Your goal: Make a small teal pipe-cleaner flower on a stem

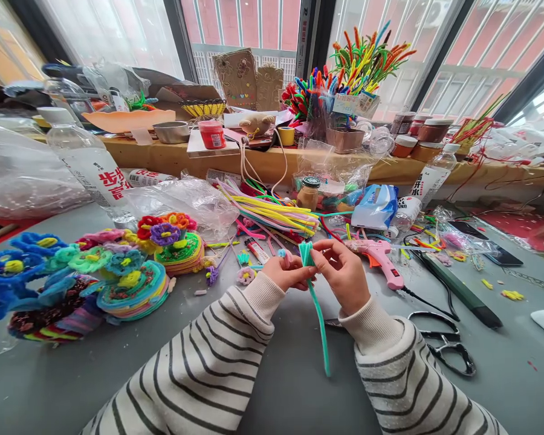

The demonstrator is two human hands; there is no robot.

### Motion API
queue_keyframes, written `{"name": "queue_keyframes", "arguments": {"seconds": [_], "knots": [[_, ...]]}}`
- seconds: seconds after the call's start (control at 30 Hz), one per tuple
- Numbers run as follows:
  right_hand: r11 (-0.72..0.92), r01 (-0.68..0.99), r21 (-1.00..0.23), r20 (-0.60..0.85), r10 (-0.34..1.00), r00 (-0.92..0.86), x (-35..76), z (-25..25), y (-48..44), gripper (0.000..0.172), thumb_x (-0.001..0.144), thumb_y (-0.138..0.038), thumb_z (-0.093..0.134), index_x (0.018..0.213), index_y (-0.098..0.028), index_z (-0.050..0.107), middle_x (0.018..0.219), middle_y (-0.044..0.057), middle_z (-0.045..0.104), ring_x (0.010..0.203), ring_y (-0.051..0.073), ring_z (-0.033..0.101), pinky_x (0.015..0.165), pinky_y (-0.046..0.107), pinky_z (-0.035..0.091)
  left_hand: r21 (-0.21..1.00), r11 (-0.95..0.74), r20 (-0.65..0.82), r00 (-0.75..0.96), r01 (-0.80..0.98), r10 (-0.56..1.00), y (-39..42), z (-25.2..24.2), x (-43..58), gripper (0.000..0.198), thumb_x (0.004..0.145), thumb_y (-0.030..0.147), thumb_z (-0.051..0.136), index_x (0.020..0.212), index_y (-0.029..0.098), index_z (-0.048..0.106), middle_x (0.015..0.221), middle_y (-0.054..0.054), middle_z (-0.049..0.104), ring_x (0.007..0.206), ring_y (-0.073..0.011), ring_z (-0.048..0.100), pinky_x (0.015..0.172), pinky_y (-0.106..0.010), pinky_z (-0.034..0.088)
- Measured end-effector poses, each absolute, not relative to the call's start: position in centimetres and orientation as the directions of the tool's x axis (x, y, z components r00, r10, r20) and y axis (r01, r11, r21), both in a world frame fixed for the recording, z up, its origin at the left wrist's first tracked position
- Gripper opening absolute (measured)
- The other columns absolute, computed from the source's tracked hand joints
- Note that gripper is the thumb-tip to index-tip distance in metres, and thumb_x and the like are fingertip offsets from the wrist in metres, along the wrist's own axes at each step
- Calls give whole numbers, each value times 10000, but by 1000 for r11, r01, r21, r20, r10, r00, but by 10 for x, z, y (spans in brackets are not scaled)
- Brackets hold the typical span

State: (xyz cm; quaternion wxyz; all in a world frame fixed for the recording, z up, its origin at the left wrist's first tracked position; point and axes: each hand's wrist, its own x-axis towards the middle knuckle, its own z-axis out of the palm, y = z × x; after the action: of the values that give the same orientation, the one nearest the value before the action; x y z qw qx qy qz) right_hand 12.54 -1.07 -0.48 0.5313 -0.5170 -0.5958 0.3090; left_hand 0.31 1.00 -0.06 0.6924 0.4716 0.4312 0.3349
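Note:
A teal pipe cleaner (320,320) is pinched near its folded top by both my hands, its long tail hanging down toward me over the grey table (276,386). My left hand (286,273) grips it from the left, fingers closed. From the other side my right hand (342,272) closes on the same folded top. Both sleeves are striped white and grey.
Finished pipe-cleaner flowers and coiled discs (131,290) lie at left. A pile of loose pipe cleaners (272,211), a pink glue gun (381,257), scissors (448,344), a black tool (462,296) and water bottles (90,163) surround my hands. Jars and bundled pipe cleaners (367,57) crowd the window ledge.

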Motion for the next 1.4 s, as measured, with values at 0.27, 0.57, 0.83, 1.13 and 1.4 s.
{"name": "queue_keyframes", "arguments": {"seconds": [0.27, 0.57, 0.83, 1.13, 1.4], "knots": [[257, 256, -932, 309, 932, 190, 124, -6, -10, 165, 684, -320, 513, 733, -166, 478, 580, -25, 475, 476, 83, 448, 456, 214, 395, 947, 308, -266, 319, -88, 910, 15, -6, 2, 353, 390, 363, 710, 464, 118, 466, 445, 21, 533, 441, -79, 520, 479, -209, 443], [266, 239, -934, 290, 954, 70, 124, -5, -12, 188, 682, -334, 518, 636, -174, 429, 576, -38, 432, 476, 73, 426, 445, 207, 378, 973, 204, -183, 182, -106, 966, 18, -6, 0, 382, 405, 396, 686, 432, 134, 409, 390, 53, 447, 412, -66, 473, 467, -218, 446], [263, 224, -938, 292, 951, 103, 122, -6, -13, 191, 667, -345, 546, 672, -167, 475, 582, -19, 513, 457, 84, 473, 432, 215, 399, 998, 11, -20, 143, 61, 989, 14, -4, -1, 280, 466, 364, 665, 520, 122, 537, 414, 34, 473, 425, -90, 482, 459, -225, 430], [117, -28, -993, 117, 993, 1, 122, -8, -16, 195, 638, -318, 591, 602, -148, 503, 548, -11, 566, 405, 59, 467, 417, 200, 403, 952, 94, -71, 88, -290, 994, 16, 0, -6, 213, 506, 309, 664, 530, 127, 555, 498, 42, 532, 481, -65, 507, 511, -187, 443], [-80, -217, -973, -35, 978, -206, 117, -16, -17, 179, 610, -322, 618, 600, -172, 521, 567, -40, 536, 531, 71, 483, 523, 209, 416, 957, 136, -89, 187, -256, 978, 14, 8, -8, 233, 483, 336, 671, 552, 129, 589, 505, 17, 565, 455, -56, 475, 444, -171, 372]]}}
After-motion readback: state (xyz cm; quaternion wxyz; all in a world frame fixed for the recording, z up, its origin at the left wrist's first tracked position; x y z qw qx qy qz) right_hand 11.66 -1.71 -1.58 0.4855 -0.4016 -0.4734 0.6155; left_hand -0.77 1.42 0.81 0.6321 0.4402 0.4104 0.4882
